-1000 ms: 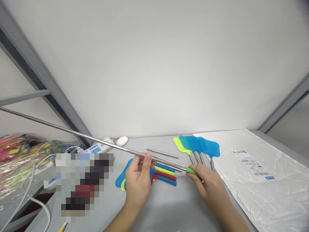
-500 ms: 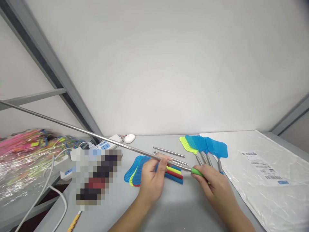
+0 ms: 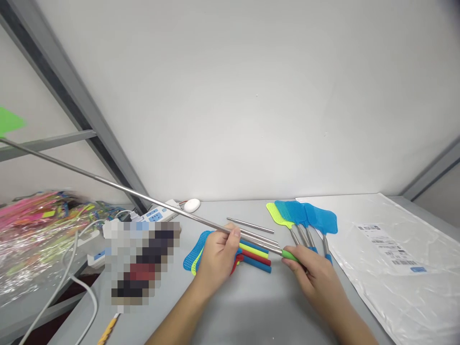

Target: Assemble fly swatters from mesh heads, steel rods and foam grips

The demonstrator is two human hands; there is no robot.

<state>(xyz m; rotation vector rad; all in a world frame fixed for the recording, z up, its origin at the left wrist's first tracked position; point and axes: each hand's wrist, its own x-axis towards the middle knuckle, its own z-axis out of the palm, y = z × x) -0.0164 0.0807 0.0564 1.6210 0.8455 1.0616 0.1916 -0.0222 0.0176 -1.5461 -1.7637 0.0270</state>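
A long telescopic fly swatter (image 3: pixel 143 195) slants across the view, its metal rod stretched up to the left and its green head cut off at the frame edge. My right hand (image 3: pixel 314 273) is closed around its green handle. Farther along the rod, my left hand (image 3: pixel 220 254) wraps round the metal with the thumb on top. Beneath and beside my left hand lie blue and yellow perforated swatter heads (image 3: pixel 196 251) and several coloured handles (image 3: pixel 257 261), partly hidden. Loose metal rods (image 3: pixel 250 224) rest behind them. Assembled swatters, one yellow and several blue (image 3: pixel 321 218), lie behind my right hand.
A white plastic mailer (image 3: pixel 388 282) with a label covers the table's right side. At left are a power strip (image 3: pixel 158 214), white cables (image 3: pixel 72 258), a white oval device (image 3: pixel 191 205), a blurred patch and bagged colourful items (image 3: pixel 39 235). A wall stands behind.
My left hand has slid a little left along the rod. The swatter's far end has risen slightly, and its green head now shows at the left edge.
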